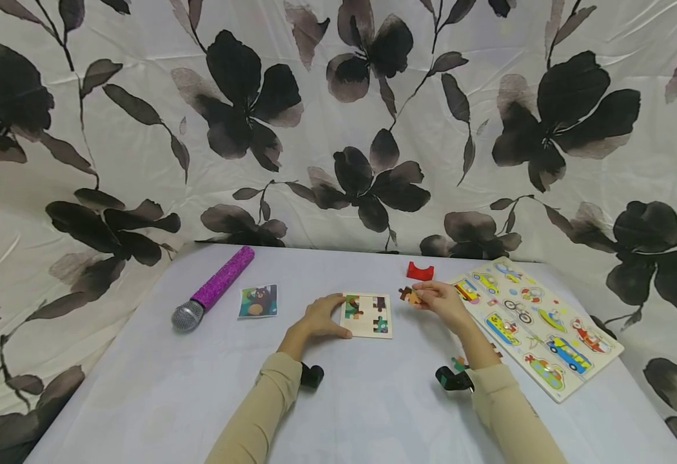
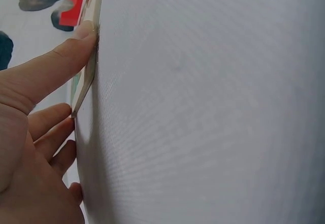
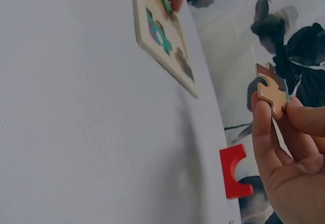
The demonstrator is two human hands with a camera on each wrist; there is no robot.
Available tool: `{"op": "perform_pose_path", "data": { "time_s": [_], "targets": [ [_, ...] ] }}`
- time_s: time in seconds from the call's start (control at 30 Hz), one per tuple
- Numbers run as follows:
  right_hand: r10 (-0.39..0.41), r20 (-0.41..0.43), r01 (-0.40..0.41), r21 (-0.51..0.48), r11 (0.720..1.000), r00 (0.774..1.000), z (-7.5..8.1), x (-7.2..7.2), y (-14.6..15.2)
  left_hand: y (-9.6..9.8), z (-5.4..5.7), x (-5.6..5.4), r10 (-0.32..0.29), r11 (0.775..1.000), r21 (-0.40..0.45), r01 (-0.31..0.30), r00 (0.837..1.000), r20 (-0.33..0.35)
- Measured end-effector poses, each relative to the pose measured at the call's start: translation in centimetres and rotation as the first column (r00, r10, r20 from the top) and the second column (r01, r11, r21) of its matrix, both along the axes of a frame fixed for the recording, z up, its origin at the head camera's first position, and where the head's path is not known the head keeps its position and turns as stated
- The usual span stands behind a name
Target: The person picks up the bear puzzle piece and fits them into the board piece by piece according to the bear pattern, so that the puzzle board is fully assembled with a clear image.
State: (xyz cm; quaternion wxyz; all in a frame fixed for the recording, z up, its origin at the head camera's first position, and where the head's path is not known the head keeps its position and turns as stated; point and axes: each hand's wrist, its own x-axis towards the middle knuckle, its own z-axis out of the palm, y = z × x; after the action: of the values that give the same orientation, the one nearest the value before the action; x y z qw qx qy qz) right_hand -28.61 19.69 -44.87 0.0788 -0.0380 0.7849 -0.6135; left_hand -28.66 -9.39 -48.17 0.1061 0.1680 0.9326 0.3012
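A small square wooden puzzle board [image 1: 366, 333] lies on the table, with a few pieces set in its frame. My left hand [image 1: 321, 317] holds it at its left side, the thumb on the near edge and the fingers at the far corner. In the left wrist view, the thumb [image 2: 61, 64] presses the board's edge. To the right of the board, my right hand [image 1: 441, 301] pinches a brown and orange jigsaw piece [image 3: 274, 91] between thumb and fingers, above the table. Another puzzle piece [image 1: 459, 363] lies by the right wrist, partly hidden by the arm.
A red arched block [image 1: 420, 271] sits behind the right hand. Right of it lies a large vehicle picture board [image 1: 536, 328]. Left of the puzzle are a bear picture card [image 1: 258, 301] and a purple glittery microphone [image 1: 222, 278]. A floral cloth hangs behind the table.
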Motion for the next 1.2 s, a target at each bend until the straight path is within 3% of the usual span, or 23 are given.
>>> {"op": "perform_pose_path", "data": {
  "time_s": [0.2,0.57,0.63,0.8,1.2],
  "targets": [
    [-0.003,-0.029,0.002,-0.028,1.000,1.000,-0.4,-0.2,-0.8,0.0,-0.1,-0.1,-0.006,1.000,0.004,0.006,1.000,-0.003],
    [0.047,-0.016,-0.050,-0.260,0.964,0.999,-0.6,-0.6,-2.6,0.0,-0.1,-0.1,-0.028,0.999,-0.021,0.027,0.999,-0.020],
    [0.046,-0.020,-0.050,-0.266,0.963,0.999,-0.5,-0.7,-2.9,0.0,0.0,-0.1,-0.029,0.999,-0.021,0.029,0.999,-0.020],
    [0.026,-0.072,-0.038,-0.166,0.985,0.997,-0.5,-0.9,-3.6,0.0,0.0,-0.2,-0.035,0.999,-0.020,0.034,0.999,-0.020],
    [0.155,-0.132,-0.175,-0.162,0.971,0.979,-1.2,-0.9,-5.4,0.0,0.0,-0.2,-0.037,0.999,-0.032,0.037,0.999,-0.010]
  ]
}}
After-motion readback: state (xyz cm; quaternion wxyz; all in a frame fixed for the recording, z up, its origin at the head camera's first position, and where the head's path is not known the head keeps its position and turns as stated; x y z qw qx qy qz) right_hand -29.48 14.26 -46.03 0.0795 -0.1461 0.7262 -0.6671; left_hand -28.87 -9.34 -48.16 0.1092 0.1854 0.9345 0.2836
